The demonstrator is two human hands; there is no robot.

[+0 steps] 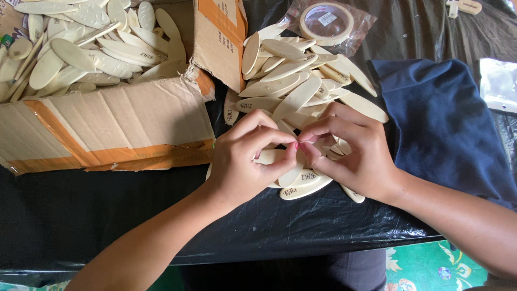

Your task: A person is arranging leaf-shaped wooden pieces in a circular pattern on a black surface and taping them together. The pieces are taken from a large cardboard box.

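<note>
From my seat I see both hands meeting over the near edge of a loose heap of pale cream, flat oval pieces (301, 86), probably carved bone or wood, lying on the black plastic sheet (107, 215) that covers the table. The left hand (245, 156) and right hand (350, 153) are pinched together fingertip to fingertip, and between them they seem to hold one of the ovals (272, 157), its pale edge showing under the left fingers. I cannot tell for certain whether the fingertips also nip something finer, such as a thread; the spot is too small to read.

I judge these ovals light, stiff and smooth, thin enough to snap if bent across the middle, and slick enough to slide off one another in the heap. The long edges look like the safest place to hold one, thumb under and fingers on top, well away from the tapered tips.

To the far left an open brown cardboard box (124, 118) with orange tape holds many more of the same ovals. A roll of beige tape in a clear bag (326, 22) sits at the far side, and a folded dark blue cloth (447, 124) lies to the right, just beside the right wrist.
</note>
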